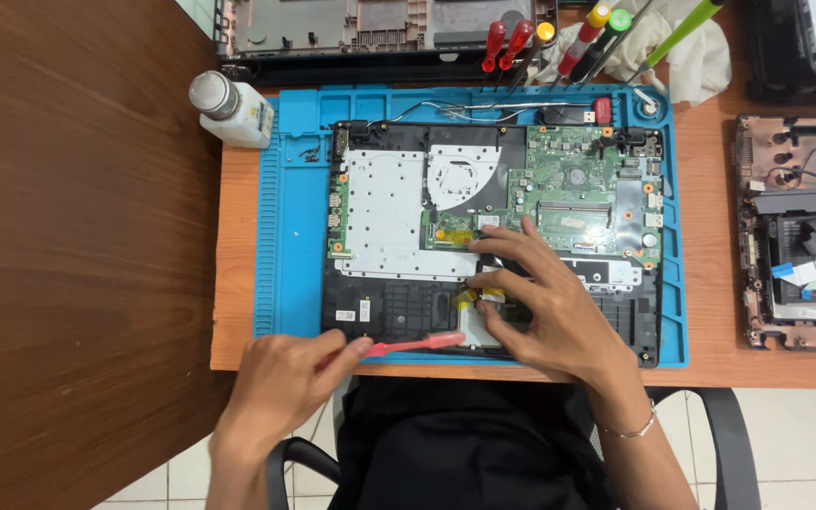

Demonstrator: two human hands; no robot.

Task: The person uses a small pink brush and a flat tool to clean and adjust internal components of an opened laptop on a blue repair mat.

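Orange-brown wooden desk carried everything. Blue silicone repair mat lay at centre, opened laptop chassis on it. White plastic bottle stood at mat's 10 o'clock corner. Second dismantled laptop base sat at 3 o'clock. Screwdrivers and white cloth lay at 12 to 1 o'clock.

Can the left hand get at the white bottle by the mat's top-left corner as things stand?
Probably not straight away. The left hand is shut on the red tool. The white bottle stands beyond the blue mat with open table between, but that hand would have to free itself first.
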